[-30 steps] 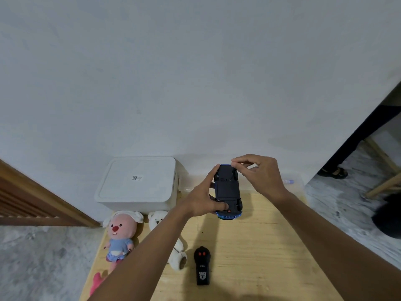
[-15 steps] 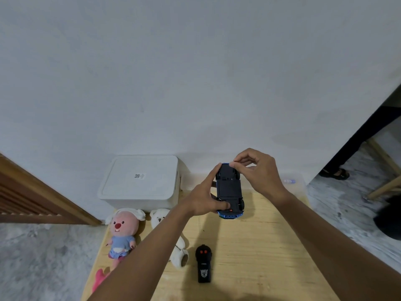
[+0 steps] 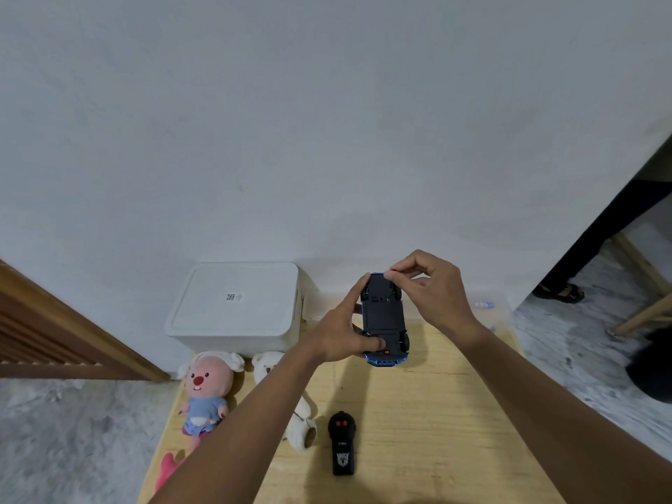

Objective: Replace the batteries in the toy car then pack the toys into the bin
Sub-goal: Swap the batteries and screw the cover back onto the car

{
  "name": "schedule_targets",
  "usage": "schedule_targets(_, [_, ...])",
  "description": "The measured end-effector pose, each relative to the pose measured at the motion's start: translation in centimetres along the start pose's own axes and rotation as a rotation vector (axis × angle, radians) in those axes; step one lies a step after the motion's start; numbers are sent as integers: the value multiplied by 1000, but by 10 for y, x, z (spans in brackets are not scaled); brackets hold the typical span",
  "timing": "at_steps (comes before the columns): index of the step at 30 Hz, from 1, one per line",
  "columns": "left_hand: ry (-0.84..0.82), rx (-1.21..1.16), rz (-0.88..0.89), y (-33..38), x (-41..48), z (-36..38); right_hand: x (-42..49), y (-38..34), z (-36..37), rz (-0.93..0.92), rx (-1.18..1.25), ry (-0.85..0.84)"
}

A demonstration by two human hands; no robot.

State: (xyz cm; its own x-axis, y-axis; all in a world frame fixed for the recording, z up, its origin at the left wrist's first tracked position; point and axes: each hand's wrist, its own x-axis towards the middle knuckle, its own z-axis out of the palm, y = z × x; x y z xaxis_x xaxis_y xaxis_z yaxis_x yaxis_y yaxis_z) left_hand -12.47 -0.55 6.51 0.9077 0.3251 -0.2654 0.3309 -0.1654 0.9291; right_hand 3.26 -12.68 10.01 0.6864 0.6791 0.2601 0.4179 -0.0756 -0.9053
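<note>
A blue toy car (image 3: 383,318) is held upside down above the wooden table (image 3: 418,412), its black underside facing me. My left hand (image 3: 342,332) grips the car's left side, thumb across its near end. My right hand (image 3: 427,285) pinches the car's far end with curled fingers. A white lidded bin (image 3: 234,307) stands at the table's back left against the wall. On the table lie a black remote control (image 3: 342,443), a pink plush in a blue dress (image 3: 205,391) and a white plush bear (image 3: 291,405), partly hidden by my left forearm.
A clear plastic container (image 3: 498,311) with a small battery-like item (image 3: 483,304) sits at the table's back right. A wooden slatted panel (image 3: 54,329) leans at the left. A person's sandalled foot (image 3: 560,292) and wooden furniture legs (image 3: 643,303) are at the right on the grey floor.
Both hands with the car have shifted slightly up and away from me. The grip on the car is unchanged.
</note>
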Motion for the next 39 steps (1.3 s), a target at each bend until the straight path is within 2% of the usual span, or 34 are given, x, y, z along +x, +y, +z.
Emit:
schedule_targets(7, [1, -7, -11, 0, -1, 0, -7, 1, 1, -80, -58, -11])
schedule_targets(14, [-8, -2, -13, -1, -2, -1, -2, 2, -1, -13, -38, -6])
schedule_targets(21, [3, 11, -23, -2, 0, 1, -4, 4, -3, -108, -122, -46])
schedule_targets(32, [-7, 8, -6, -1, 1, 2, 2, 5, -6, -27, -82, -53])
schedule_targets(39, [-2, 12, -17, -1, 1, 0, -4, 8, -6, -130, -166, -49])
